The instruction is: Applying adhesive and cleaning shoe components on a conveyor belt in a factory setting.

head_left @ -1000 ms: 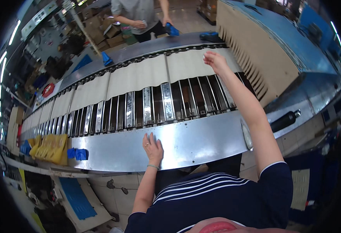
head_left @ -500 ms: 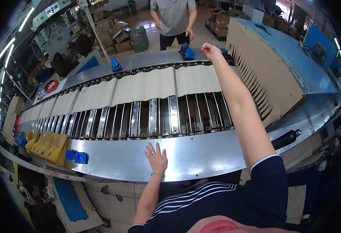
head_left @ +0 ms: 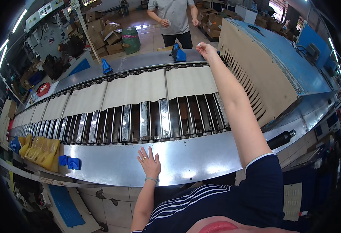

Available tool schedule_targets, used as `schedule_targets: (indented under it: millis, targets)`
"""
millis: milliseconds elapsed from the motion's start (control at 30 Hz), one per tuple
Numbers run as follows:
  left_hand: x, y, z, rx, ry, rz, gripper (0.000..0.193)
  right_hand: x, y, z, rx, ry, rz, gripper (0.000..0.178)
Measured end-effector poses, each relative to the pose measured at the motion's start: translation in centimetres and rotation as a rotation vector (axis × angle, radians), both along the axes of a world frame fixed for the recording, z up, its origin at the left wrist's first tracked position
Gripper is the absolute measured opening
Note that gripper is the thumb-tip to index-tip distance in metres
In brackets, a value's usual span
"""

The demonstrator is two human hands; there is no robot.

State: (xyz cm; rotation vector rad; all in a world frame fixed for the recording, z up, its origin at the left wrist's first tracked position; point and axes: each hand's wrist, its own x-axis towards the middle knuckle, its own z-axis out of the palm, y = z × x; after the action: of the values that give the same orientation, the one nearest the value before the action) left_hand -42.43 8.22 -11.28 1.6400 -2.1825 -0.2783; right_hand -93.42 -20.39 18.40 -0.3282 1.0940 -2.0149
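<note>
My left hand [head_left: 150, 163] rests on the near metal ledge [head_left: 193, 161] of a long conveyor, fingers spread and nothing held. My right arm stretches across the conveyor to its far side. There, my right hand [head_left: 207, 52] is closed in a pinch on a small white thing, mostly hidden by the fingers. Left of that hand, a blue and black pointed piece [head_left: 179, 54] stands on the far ledge. Farther left stands a smaller blue piece [head_left: 106, 67]. Beneath my right arm run cream cloth sheets [head_left: 135, 88] and bare metal slats [head_left: 144, 120].
On the right, a blue machine housing [head_left: 283, 50] has a slit tan curtain [head_left: 252, 73] at its mouth. Yellow moulded pieces [head_left: 42, 151] and blue blocks [head_left: 73, 163] lie at the near left. Across the conveyor stands a person in a grey shirt [head_left: 174, 15]. A black cylinder [head_left: 281, 139] sits at the near right.
The whole view has shifted slightly, so most things appear farther left. The person across has moved a little rightward and raised a hand. My own hands keep nearly the same pose.
</note>
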Motion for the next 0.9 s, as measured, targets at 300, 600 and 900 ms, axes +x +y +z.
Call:
schedule_targets:
  millis: [300,600,900]
  targets:
    - [-0.1,0.1,0.2,-0.009,-0.028,0.012,0.058,0.0,1.0,-0.8,0.07,0.037,-0.066,0.015]
    - [-0.7,-0.2,0.1,0.042,-0.014,-0.005,0.06,-1.8,0.1,-1.3,0.185,0.774,-0.591,0.031]
    - [-0.7,-0.1,0.5,0.049,-0.018,0.003,0.061,-3.7,-0.7,0.9,0.545,1.644,-0.372,0.016]
